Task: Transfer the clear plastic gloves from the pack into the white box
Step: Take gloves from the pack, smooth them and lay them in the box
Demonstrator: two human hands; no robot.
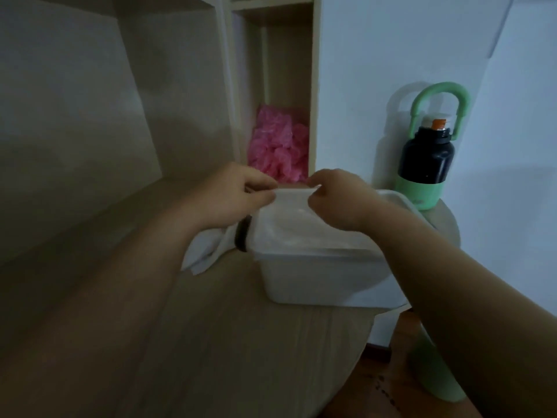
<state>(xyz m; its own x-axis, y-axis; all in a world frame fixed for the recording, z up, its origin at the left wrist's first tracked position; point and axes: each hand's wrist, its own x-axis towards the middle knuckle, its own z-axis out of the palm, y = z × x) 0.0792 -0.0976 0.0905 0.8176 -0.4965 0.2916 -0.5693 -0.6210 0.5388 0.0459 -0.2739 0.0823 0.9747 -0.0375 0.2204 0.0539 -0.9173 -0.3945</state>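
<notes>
A white box (319,285) stands on the wooden desk (211,342), near its rounded right edge. Over the box hangs a clear plastic pack of gloves (289,218), stretched flat between both hands. My left hand (235,194) pinches the pack's top left edge and my right hand (334,197) pinches the top right edge, both just above the box's far rim. The pack's lower part drapes into the box opening. White plastic with a black band (244,236) trails out below my left hand onto the desk.
A black bottle with a green handle and base (428,155) stands against the wall right of the box. Pink crumpled plastic (277,146) fills a narrow shelf niche behind my hands. The desk edge curves off to the lower right over a brown floor.
</notes>
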